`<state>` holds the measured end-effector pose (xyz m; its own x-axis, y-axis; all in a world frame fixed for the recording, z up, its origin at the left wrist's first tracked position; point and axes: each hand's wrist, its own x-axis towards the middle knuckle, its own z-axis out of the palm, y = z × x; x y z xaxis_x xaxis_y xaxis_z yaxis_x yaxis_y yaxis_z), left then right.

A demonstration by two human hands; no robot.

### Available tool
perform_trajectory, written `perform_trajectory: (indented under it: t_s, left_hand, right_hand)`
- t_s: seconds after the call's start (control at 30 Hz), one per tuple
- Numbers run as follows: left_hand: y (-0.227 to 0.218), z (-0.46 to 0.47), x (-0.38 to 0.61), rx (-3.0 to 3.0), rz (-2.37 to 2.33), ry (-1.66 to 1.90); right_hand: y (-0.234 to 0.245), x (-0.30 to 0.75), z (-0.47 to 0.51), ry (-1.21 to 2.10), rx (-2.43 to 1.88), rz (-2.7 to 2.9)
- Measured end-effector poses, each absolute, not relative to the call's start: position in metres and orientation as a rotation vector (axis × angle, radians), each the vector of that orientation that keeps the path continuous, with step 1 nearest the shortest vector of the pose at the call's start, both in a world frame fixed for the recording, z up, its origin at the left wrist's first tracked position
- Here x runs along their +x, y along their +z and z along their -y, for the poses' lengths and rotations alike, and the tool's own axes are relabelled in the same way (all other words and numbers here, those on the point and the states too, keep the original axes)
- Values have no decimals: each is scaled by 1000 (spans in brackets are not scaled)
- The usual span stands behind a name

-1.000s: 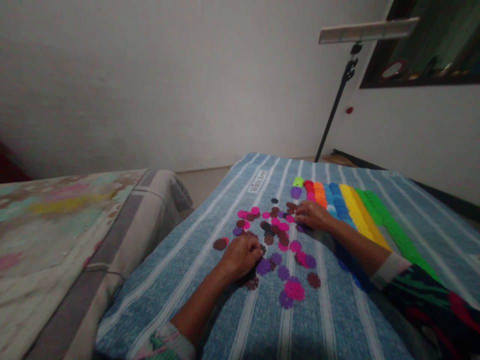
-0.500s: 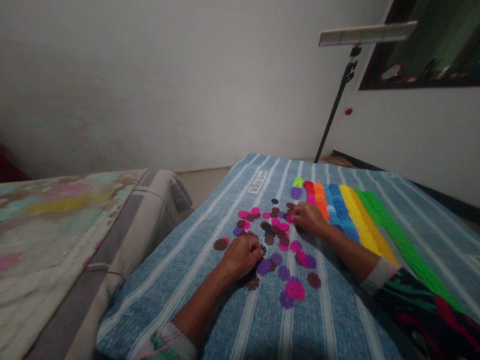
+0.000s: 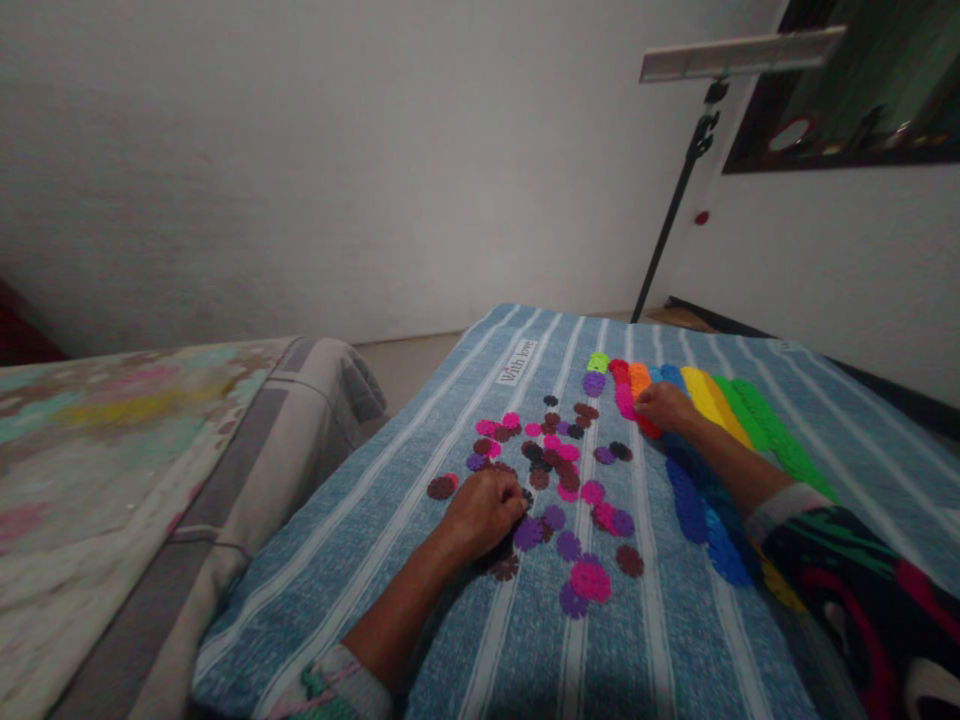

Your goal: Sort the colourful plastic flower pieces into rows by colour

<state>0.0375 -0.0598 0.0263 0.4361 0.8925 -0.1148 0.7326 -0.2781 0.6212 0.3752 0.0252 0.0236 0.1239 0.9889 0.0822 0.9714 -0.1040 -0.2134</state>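
Observation:
Notched plastic snowflake discs (image 3: 568, 545) in pink, purple, brown and black lie scattered on the striped cloth. My left hand (image 3: 484, 512) rests curled among them, fingertips beside a black disc (image 3: 528, 497); what its closed fingers hold, if anything, is hidden. Further right, my right hand (image 3: 667, 408) is pinched at the near end of an overlapping red-and-pink row (image 3: 624, 395), on a pink disc that its fingers partly cover. An orange row (image 3: 639, 377) runs beside it, partly behind the hand.
Blue rows (image 3: 686, 500), yellow rows (image 3: 709, 400) and green rows (image 3: 750, 410) extend to the right, under and past my right arm. Light-green discs (image 3: 598, 363) and a purple disc (image 3: 594, 384) sit at the back. A cloth-covered bed (image 3: 225, 440) stands left, a lamp stand (image 3: 679, 190) behind.
My right hand has moved right, from the scattered discs to the near end of the pink row, with a pink disc. A purple and a black disc now show where it was. My left hand stays put.

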Motion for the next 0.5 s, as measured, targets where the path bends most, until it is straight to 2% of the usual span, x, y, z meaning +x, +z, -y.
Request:
perform_trajectory:
  t_s: [0.33, 0.5]
  left_hand:
    - [28, 62, 38, 2076, -1364, 346]
    - [30, 62, 38, 2084, -1365, 326]
  right_hand:
    - [29, 361, -20, -100, -2264, 2010]
    - [32, 345, -13, -129, -2120, 2162]
